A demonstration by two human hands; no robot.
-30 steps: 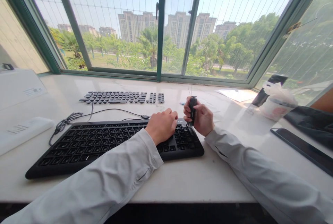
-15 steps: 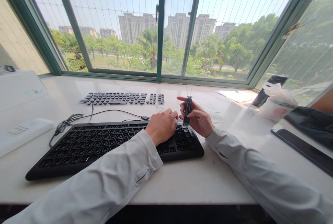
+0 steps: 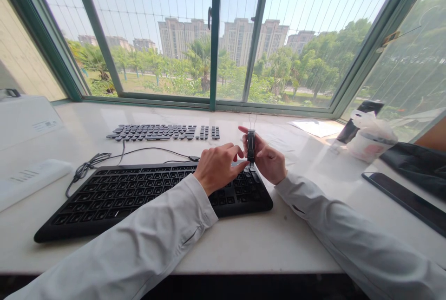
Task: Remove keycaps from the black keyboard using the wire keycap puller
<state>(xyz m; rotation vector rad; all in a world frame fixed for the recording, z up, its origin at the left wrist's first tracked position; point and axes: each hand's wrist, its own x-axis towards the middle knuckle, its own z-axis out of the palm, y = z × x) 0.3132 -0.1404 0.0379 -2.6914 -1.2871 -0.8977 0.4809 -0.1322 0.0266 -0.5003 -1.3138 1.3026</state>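
Above the right part of the black keyboard (image 3: 139, 188), my right hand (image 3: 270, 158) holds a black keycap puller (image 3: 251, 146) upright. Two thin wire loops stick up from its top, and short metal prongs show at its bottom. My left hand (image 3: 218, 165) is just left of the puller, thumb and fingers apart, the thumb tip close to the puller's lower end; whether it touches cannot be made out. Most of the keyboard shows bare key sockets, while keycaps appear to sit at its right end. Behind it, loose keycaps (image 3: 156, 131) lie in keyboard-like rows.
A coiled cable (image 3: 87, 167) lies behind the keyboard's left end. At left are a white box (image 3: 28, 114) and a flat white device (image 3: 35, 179). To the right sit a phone (image 3: 400, 198), a bagged cup (image 3: 371, 142), paper (image 3: 317, 128) and a black bag (image 3: 414, 165). Windows rise behind.
My left thumb and fingers have parted from a pinch, the thumb reaching toward the puller's lower end. The puller has turned slightly in my right hand, whose thumb has shifted.
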